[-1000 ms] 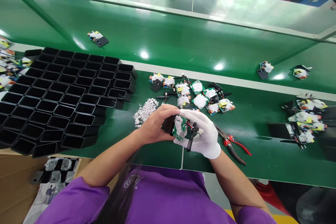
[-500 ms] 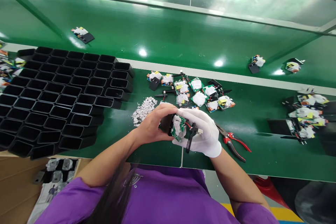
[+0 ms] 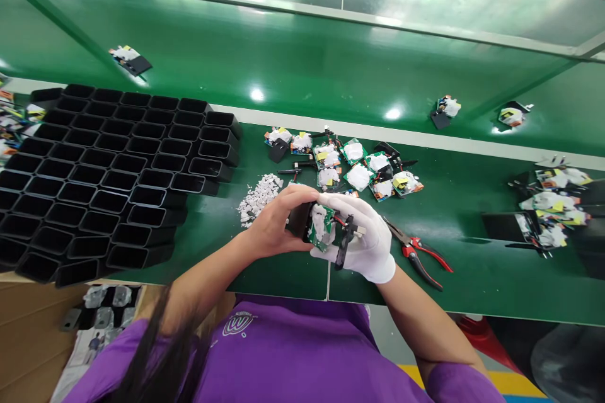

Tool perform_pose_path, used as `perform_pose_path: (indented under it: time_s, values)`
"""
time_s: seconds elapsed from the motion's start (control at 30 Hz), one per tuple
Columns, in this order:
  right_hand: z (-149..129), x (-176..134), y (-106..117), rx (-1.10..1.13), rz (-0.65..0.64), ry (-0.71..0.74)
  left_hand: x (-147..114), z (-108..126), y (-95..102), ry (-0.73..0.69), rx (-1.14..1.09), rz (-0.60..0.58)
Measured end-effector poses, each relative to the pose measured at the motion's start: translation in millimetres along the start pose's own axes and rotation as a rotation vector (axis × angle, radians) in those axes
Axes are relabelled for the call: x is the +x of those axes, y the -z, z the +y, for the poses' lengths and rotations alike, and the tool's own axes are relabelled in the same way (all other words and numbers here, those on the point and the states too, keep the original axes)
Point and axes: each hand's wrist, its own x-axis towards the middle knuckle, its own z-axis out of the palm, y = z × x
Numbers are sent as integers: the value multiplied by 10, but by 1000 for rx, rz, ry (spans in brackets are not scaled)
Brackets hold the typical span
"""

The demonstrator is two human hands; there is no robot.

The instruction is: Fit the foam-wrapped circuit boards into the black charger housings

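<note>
Circuit board (image 3: 322,227) is grasped by the fingers of the right hand (image 3: 373,239) at the mouth of the black box (image 3: 299,221) clasped in the left hand (image 3: 273,227) above the surface (image 3: 278,276), and is best kept square, its wires (image 3: 339,220) unpinched.

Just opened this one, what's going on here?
A person's bare left hand grips a black case while the white-gloved right hand holds a circuit board at its mouth; how far inside it sits is hard to tell. Ahead lie more circuit boards and a heap of white crumbs, with rows of open black cases to the left and red-handled pliers to the right.
</note>
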Motion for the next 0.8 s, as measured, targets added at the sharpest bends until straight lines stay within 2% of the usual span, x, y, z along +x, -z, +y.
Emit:
perform_pose_path:
  time_s: [0.17,0.4,0.8]
  values:
    - [-11,-4,-1,20,-8,-37,-27,-10,3,22,-3,-3]
    - [17,-16,-20,4,32,35,-29,-3,-3,31,-28,4]
    - [32,-15,-22,-43,39,63,-36,-6,6,28,-13,-15]
